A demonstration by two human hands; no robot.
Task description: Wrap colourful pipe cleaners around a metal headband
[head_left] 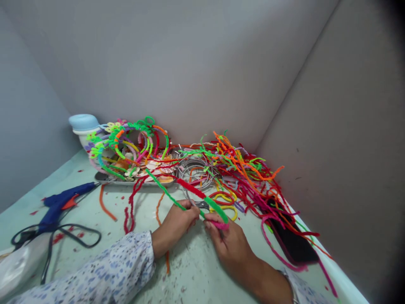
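Note:
My left hand is closed, its fingertips pinching a green pipe cleaner whose loose end points up and to the left. My right hand is closed on a thin curved band wrapped in red, green and pink fuzzy pipe cleaner. The green strand runs from the left fingers toward the band at the right fingertips. Just beyond the hands lie scissors with yellow and red handles. A coil of silvery wire rests behind them.
Wrapped colourful hoops lean over a metal tray of shells, beside a white container with a blue lid. A blue glue gun lies left. Tangled pipe cleaners heap right, partly over a dark phone. Walls enclose the table.

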